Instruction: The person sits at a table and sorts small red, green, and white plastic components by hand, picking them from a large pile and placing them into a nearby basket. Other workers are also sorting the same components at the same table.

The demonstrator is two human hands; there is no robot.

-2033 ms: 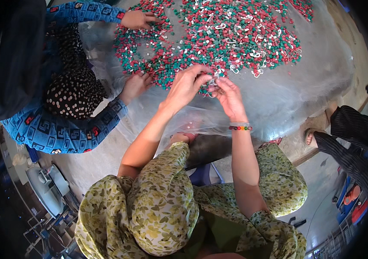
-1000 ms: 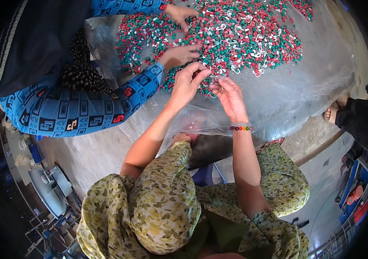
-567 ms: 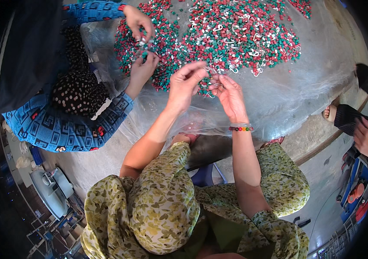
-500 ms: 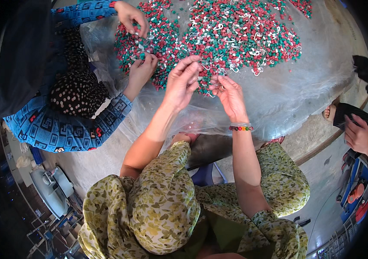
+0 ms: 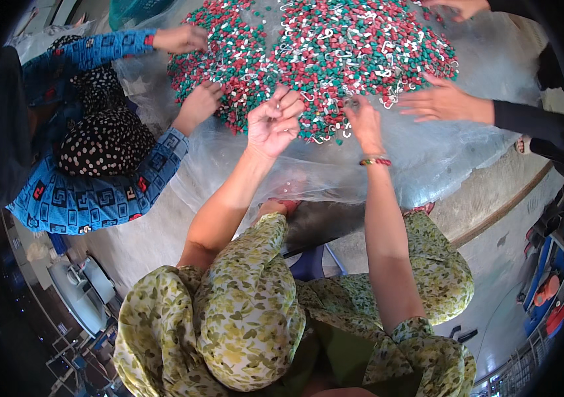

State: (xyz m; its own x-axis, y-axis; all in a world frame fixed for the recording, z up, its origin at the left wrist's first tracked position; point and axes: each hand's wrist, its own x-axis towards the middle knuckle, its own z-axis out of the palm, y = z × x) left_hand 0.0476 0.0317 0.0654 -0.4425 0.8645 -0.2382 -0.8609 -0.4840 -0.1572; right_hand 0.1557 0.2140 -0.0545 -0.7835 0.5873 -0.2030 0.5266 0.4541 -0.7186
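Note:
A wide heap of small red, green and white pieces point(image 5: 335, 46), with white hooks point(image 5: 388, 99) among them, lies on clear plastic sheeting point(image 5: 242, 162). My left hand point(image 5: 274, 124) is raised over the heap's near edge, palm turned up and fingers curled in; what they hold, if anything, is too small to make out. To its right, my right hand point(image 5: 364, 124), with a beaded bracelet at the wrist, reaches down to the near edge of the heap. Its fingertips are pressed together among the pieces and hooks, and what is between them cannot be made out.
On the left, a co-worker in a blue patterned sleeve point(image 5: 83, 192) has both hands at the heap. At the right, another person's hands point(image 5: 447, 102) come in from dark sleeves. A green basket point(image 5: 133, 12) stands at the far left.
My hands have moved apart; the right one has gone down to the heap, and the left has curled its fingers. The person at the right now reaches over the sheeting with both hands.

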